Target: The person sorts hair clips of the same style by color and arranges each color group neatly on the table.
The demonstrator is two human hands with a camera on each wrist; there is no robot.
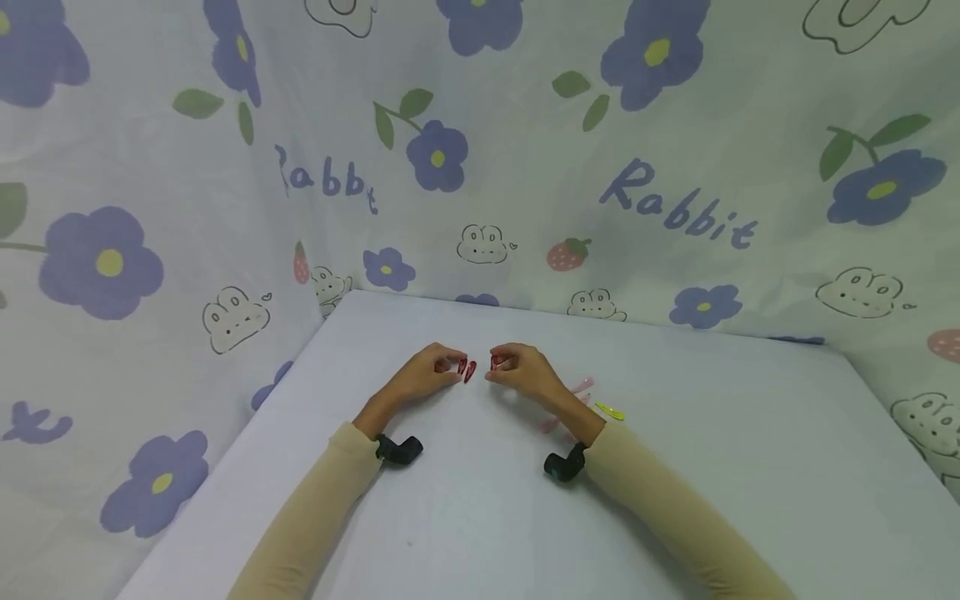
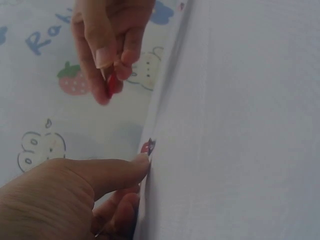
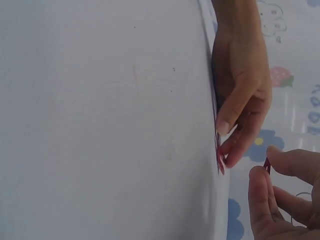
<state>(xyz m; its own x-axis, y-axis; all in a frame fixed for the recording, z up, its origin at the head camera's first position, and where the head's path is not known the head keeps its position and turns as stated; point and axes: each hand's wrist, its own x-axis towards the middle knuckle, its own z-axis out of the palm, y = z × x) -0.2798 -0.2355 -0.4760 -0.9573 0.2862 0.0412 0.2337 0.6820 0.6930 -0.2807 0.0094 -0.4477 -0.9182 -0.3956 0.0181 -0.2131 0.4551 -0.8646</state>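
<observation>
Red clip [image 1: 494, 363] is pinched above the desk [image 1: 480, 525] by the right hand [image 1: 522, 371], second clip [image 1: 462, 366] by the left hand [image 1: 429, 372]; light pressure at the edges is probably best applied.

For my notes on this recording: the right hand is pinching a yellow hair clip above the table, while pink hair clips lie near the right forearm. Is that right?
One thing is wrong: the right hand pinches a red hair clip, not a yellow one, as the left wrist view shows. The pink hair clips do lie near the right forearm.
</observation>
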